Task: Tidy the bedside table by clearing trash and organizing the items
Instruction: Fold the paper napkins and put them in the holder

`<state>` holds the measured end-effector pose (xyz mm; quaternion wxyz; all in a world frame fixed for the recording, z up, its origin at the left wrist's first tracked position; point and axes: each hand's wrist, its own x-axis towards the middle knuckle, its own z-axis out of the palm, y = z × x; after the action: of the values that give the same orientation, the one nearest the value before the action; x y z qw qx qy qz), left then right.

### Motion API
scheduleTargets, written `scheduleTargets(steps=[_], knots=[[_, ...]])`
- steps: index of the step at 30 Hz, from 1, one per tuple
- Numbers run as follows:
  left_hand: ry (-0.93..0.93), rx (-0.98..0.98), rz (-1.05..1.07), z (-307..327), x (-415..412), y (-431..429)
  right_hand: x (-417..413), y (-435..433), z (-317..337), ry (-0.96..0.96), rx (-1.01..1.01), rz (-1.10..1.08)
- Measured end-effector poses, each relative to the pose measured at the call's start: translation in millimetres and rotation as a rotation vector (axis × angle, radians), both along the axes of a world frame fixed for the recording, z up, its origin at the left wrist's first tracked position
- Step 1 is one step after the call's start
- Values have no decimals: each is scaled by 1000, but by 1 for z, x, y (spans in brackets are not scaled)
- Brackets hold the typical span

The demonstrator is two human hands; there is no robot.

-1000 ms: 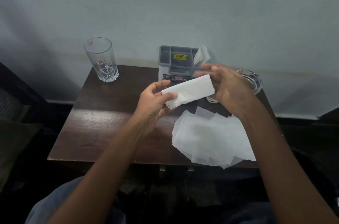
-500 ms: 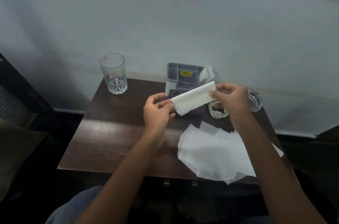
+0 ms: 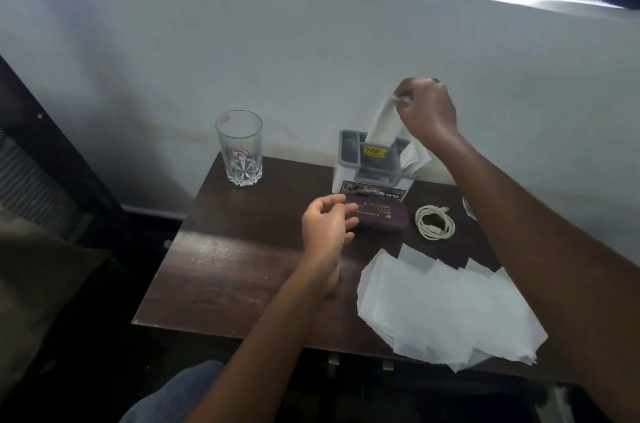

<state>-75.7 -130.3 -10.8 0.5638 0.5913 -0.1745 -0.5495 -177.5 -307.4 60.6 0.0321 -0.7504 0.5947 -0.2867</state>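
From the head view: the right hand [image 3: 427,109] now pinches the folded tissue [image 3: 381,126], lowering it into the organizer [image 3: 372,163] just below. The left hand [image 3: 327,223] has let go, loosely curled and empty. More tissues [image 3: 446,308] wait on the surface [image 3: 242,266] beneath that arm.
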Motion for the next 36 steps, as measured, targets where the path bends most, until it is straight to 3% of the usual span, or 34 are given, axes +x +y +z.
scheduleTargets(steps=[12, 20, 26, 28, 32, 36], knots=[[1, 23, -46, 1, -3, 0, -2, -2, -29, 64, 284, 44], [-3, 40, -63, 2, -5, 2, -50, 70, -5, -358, 127, -14], [-29, 42, -95, 0, -9, 4, -106, 142, -43, -628, 391, -161], [-48, 45, -116, -1, -11, 5, -128, 141, -59, -586, 465, -261], [-94, 66, -148, -5, -16, 7, -183, 130, -81, -325, 534, -451], [-112, 76, -186, -6, -34, 6, -218, 130, -91, -165, 641, -502]])
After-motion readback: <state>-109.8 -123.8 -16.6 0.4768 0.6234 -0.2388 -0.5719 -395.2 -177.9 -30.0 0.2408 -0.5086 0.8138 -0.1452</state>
